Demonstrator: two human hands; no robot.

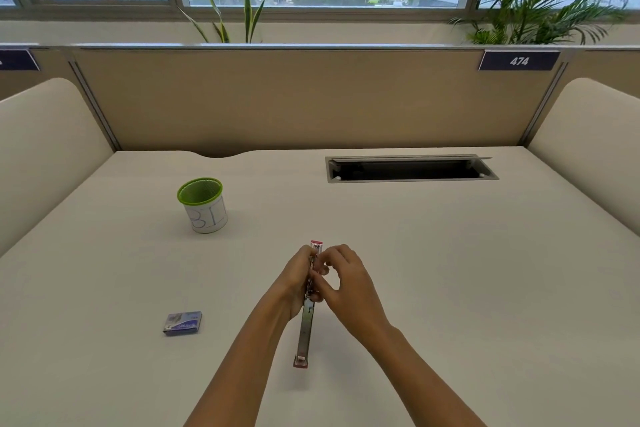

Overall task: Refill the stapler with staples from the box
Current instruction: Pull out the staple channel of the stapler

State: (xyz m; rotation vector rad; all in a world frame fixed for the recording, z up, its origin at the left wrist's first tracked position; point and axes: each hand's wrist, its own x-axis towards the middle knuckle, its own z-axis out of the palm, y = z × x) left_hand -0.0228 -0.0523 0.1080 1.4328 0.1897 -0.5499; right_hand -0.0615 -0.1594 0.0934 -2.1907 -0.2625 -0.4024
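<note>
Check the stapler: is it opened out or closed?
Opened out. The stapler is swung out flat, its metal rail exposed, with both hands gripping its middle.

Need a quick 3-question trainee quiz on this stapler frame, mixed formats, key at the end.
1. True or false: the staple box lies on the desk, apart from both hands.
2. Multiple choice: what stands on the desk's far left? A) a green-rimmed pen cup B) a red mug C) a stack of paper
3. Fill in: the left hand and right hand together hold the ______, opened out long.

Key: 1 true; 2 A; 3 stapler
</note>
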